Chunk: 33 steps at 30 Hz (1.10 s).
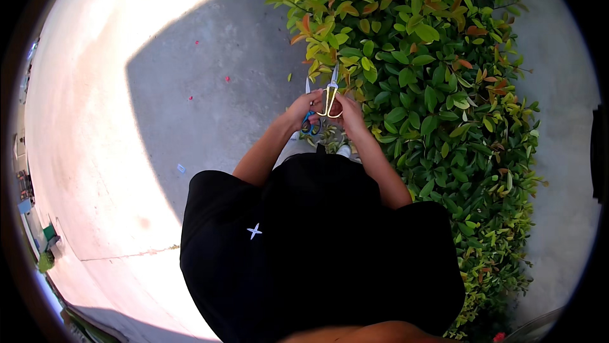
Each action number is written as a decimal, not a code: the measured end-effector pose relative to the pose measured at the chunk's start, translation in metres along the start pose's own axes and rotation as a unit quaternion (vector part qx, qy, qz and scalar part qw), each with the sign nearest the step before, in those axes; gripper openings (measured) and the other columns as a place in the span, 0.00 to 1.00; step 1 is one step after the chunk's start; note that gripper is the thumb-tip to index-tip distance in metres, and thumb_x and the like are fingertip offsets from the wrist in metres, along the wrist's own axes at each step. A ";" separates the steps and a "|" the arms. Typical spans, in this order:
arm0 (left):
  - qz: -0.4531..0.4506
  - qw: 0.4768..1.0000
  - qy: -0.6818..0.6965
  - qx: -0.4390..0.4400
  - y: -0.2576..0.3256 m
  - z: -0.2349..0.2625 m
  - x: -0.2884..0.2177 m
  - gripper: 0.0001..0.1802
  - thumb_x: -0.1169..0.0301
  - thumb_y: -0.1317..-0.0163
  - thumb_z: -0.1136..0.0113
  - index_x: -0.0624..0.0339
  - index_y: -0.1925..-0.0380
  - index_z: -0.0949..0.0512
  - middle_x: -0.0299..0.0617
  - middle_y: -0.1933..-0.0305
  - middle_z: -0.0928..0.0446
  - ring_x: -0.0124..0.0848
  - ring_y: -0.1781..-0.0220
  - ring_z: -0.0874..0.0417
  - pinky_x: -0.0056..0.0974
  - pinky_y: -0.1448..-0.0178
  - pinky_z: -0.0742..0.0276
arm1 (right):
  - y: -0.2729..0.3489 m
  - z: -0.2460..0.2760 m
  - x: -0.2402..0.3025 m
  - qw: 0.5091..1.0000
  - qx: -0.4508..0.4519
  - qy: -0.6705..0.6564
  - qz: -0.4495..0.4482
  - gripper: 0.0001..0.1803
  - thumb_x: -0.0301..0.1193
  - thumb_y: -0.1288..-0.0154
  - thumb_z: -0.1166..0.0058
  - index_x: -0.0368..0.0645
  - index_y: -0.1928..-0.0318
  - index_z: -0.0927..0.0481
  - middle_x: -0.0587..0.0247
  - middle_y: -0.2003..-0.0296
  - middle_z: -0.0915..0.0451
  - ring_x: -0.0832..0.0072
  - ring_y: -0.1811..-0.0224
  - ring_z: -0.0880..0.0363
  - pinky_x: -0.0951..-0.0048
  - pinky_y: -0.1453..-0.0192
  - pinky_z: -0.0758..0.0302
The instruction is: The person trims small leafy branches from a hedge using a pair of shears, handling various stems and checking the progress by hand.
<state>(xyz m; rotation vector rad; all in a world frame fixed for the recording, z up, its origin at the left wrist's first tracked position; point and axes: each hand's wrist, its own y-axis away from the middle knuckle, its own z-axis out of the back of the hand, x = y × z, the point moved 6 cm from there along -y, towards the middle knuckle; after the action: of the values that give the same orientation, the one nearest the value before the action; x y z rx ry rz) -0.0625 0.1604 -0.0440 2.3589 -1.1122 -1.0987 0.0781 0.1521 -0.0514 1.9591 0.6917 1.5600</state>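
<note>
Gold-handled scissors point away from a person in a black shirt, whose bent forearms angle inward until the hands nearly meet. The right hand curls its fingers around the gold handles as the left hand, just beside, grasps blue-handled scissors, loops toward the body. Ahead, the gold pair's blades reach the left edge of a leafy hedge, alongside shaded pavement dotted with red specks.

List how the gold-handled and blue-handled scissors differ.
The gold-handled scissors have slim, wide loops; the blue-handled scissors, thicker, smaller ones. The blue-handled scissors sit in the left hand; the gold-handled scissors are in the right hand. Both have silvery blades pointing forward.
</note>
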 end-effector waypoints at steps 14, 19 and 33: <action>0.027 0.993 0.085 0.082 -0.027 0.023 0.000 0.20 0.53 0.27 0.54 0.47 0.78 0.39 0.25 0.86 0.46 0.22 0.89 0.46 0.29 0.84 0.46 | -0.019 -0.009 0.095 0.987 0.084 0.133 -0.019 0.22 0.42 0.29 0.52 0.53 0.81 0.37 0.79 0.88 0.41 0.86 0.89 0.50 0.78 0.84 0.54; 0.041 0.997 0.028 0.061 -0.047 0.038 -0.040 0.21 0.53 0.27 0.54 0.46 0.79 0.38 0.24 0.87 0.46 0.21 0.89 0.46 0.28 0.85 0.48 | -0.056 -0.028 0.133 0.966 0.054 0.245 -0.055 0.20 0.43 0.28 0.55 0.56 0.80 0.37 0.84 0.87 0.45 0.86 0.87 0.55 0.79 0.83 0.57; 0.018 0.980 0.198 0.007 -0.087 0.012 -0.024 0.22 0.49 0.25 0.64 0.45 0.76 0.39 0.25 0.85 0.47 0.23 0.87 0.45 0.31 0.82 0.44 | -0.088 -0.053 0.113 0.903 -0.138 0.365 0.178 0.24 0.40 0.36 0.59 0.31 0.69 0.19 0.39 0.69 0.18 0.45 0.61 0.19 0.51 0.55 0.26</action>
<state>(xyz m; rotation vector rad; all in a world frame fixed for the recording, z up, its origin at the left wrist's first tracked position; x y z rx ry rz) -0.0360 0.2355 -0.0873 2.4138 -1.0097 -0.5697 0.0432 0.2982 -0.0228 1.3057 0.3453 2.5073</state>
